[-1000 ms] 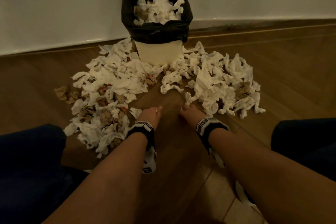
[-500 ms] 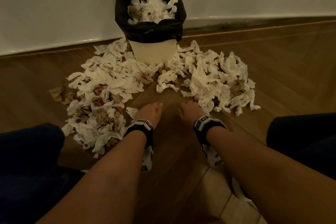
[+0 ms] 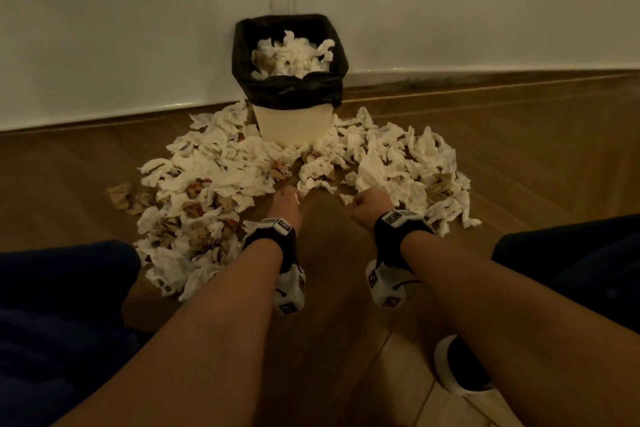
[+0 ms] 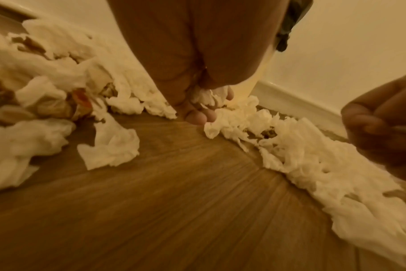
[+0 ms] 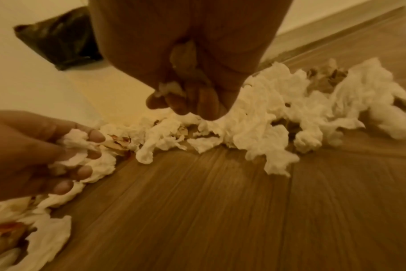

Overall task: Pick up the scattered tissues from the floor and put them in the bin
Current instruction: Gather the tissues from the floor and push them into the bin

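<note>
We have both hands low over the bare strip of floor [image 3: 332, 253] between the two heaps. Our left hand [image 3: 285, 206] has its fingers curled round a small white tissue wad [image 5: 75, 142], clear in the right wrist view. Our right hand [image 3: 370, 204] is fisted, a scrap of white tissue [image 5: 168, 88] peeking between the curled fingers, so it grasps a small piece too. The bin [image 3: 292, 118], black liner [image 3: 294, 94] folded over its rim, stands straight ahead of both hands against the wall [image 3: 138, 28], already heaped with tissues. It sits on the midline between the hands, maybe slightly nearer the left one; hard to call. So the carry looks like forward and up over the near rim for either hand. The scattered tissues [image 3: 214, 180] still fan left of the bin, the other heap [image 3: 408, 163] right, each hand touching or just beside its own heap. Most of the job is left, we judge. Loose wads could slide off the full bin.
</note>
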Demonstrator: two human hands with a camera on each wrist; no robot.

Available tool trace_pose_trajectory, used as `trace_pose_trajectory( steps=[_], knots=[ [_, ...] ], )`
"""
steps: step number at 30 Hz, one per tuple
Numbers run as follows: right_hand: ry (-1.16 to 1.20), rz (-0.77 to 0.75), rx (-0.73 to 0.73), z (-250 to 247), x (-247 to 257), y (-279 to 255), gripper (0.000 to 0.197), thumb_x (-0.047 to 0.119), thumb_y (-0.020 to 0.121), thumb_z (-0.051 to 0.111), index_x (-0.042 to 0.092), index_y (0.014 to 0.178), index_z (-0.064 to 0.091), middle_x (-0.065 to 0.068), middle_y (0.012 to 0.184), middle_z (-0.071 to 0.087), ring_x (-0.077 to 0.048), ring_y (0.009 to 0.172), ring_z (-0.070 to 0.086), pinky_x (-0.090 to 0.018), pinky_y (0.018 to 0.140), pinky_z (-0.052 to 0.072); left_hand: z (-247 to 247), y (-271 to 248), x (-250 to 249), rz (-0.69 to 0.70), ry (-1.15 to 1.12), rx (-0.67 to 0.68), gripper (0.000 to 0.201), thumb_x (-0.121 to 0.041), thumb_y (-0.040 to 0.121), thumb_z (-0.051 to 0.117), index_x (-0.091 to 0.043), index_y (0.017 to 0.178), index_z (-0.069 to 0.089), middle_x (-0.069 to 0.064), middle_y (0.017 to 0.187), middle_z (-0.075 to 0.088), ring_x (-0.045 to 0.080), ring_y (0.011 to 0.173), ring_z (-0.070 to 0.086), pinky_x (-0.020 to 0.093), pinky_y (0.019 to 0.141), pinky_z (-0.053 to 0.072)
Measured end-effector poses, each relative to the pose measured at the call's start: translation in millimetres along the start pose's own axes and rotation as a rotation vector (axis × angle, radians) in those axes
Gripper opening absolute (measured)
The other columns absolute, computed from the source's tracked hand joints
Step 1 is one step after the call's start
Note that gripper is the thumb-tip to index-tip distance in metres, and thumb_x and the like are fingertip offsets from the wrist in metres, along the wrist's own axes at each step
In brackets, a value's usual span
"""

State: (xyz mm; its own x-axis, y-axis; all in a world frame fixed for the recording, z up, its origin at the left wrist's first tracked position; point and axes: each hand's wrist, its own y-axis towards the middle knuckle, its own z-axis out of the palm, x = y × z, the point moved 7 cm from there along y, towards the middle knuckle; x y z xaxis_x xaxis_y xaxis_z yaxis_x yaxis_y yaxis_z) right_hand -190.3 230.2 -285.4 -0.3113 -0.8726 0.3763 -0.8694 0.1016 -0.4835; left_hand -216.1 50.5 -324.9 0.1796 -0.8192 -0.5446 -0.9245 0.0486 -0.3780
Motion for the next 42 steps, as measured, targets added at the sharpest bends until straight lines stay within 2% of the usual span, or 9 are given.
trace_pose_trajectory(
  steps=[5,8,12,16,20,25,30,36,42],
  knots=[
    [0.043,0.057,0.054,-9.3,14.0,-0.1,0.034,0.018,0.092,0.043,0.012,0.125,0.048,-0.015,0.124,0.051,-0.029,0.096,0.052,-0.034,0.079,0.045,-20.2,1.6,-18.7,-0.003,0.051,-0.02,0.03,0.001,0.095,0.032,-0.016,0.118,0.04,0.015,0.108,0.05,0.022,0.078,0.048,0.033,0.067,0.04],
    [0.053,0.065,-0.06,-62.0,39.3,-19.1,0.047,0.009,0.09,0.051,0.01,0.135,0.037,-0.017,0.143,0.028,-0.037,0.123,0.042,-0.043,0.101,0.042,-77.8,-11.2,-55.0,0.102,0.042,-0.185,0.036,-0.001,0.091,0.046,-0.004,0.127,0.044,0.021,0.131,0.041,0.034,0.108,0.052,0.036,0.087,0.043],
    [-0.049,-0.054,-0.076,-87.1,68.0,-15.1,0.053,-0.002,0.085,0.057,0.008,0.133,0.039,-0.018,0.146,0.023,-0.035,0.124,0.043,-0.038,0.102,0.041,-105.7,-8.1,-63.4,0.093,-0.008,-0.236,0.039,0.0,0.088,0.052,-0.004,0.126,0.047,0.021,0.134,0.032,0.038,0.109,0.051,0.03,0.082,0.042],
    [-0.043,-0.227,-0.153,-147.2,114.9,-24.0,0.046,0.009,0.088,0.06,0.007,0.132,0.046,-0.015,0.135,0.048,-0.031,0.119,0.053,-0.035,0.097,0.046,-170.2,-9.4,-99.0,0.188,-0.164,-0.254,0.027,-0.004,0.096,0.042,-0.005,0.12,0.053,0.018,0.131,0.035,0.035,0.102,0.056,0.038,0.086,0.053],
    [0.052,-0.313,-0.257,-212.6,151.3,-29.7,0.034,0.019,0.089,0.061,0.012,0.121,0.058,-0.012,0.126,0.058,-0.029,0.112,0.058,-0.029,0.087,0.047,-243.0,-12.2,-121.6,0.241,-0.354,-0.379,0.018,-0.01,0.096,0.045,-0.009,0.106,0.06,0.014,0.106,0.062,0.019,0.069,0.064,0.022,0.054,0.055],
    [0.259,-0.392,-0.3,-270.9,189.2,-15.1,0.029,0.016,0.082,0.069,0.008,0.109,0.064,-0.013,0.099,0.066,-0.022,0.078,0.063,-0.026,0.072,0.055,-306.6,0.1,-139.9,0.246,-0.383,-0.503,0.017,-0.018,0.088,0.061,-0.01,0.1,0.07,0.009,0.103,0.069,0.023,0.098,0.062,0.026,0.087,0.048],
    [0.477,-0.319,-0.202,-261.0,191.9,31.1,0.029,0.01,0.089,0.06,0.001,0.116,0.063,-0.012,0.09,0.061,-0.021,0.073,0.058,-0.035,0.078,0.053,-307.8,36.5,-141.7,0.205,-0.334,-0.453,0.025,-0.011,0.093,0.049,-0.012,0.108,0.07,0.009,0.116,0.066,0.025,0.11,0.059,0.024,0.094,0.042],
    [0.337,-0.231,-0.066,-221.9,184.0,70.5,0.065,0.012,0.089,0.057,0.013,0.147,0.026,-0.013,0.148,0.034,-0.029,0.133,0.039,-0.035,0.109,0.035,-255.5,79.3,-127.4,0.153,-0.211,-0.252,0.033,-0.013,0.092,0.051,-0.016,0.122,0.062,0.01,0.127,0.06,0.029,0.117,0.055,0.031,0.1,0.043],
    [0.459,-0.198,-0.034,-216.1,171.3,75.9,0.061,0.0,0.092,0.046,0.012,0.147,0.024,-0.022,0.143,0.038,-0.037,0.125,0.047,-0.04,0.105,0.041,-247.4,80.9,-119.0,0.077,-0.441,-0.25,0.03,-0.002,0.093,0.043,-0.01,0.114,0.063,0.013,0.116,0.063,0.028,0.096,0.065,0.038,0.086,0.055]
  ],
)
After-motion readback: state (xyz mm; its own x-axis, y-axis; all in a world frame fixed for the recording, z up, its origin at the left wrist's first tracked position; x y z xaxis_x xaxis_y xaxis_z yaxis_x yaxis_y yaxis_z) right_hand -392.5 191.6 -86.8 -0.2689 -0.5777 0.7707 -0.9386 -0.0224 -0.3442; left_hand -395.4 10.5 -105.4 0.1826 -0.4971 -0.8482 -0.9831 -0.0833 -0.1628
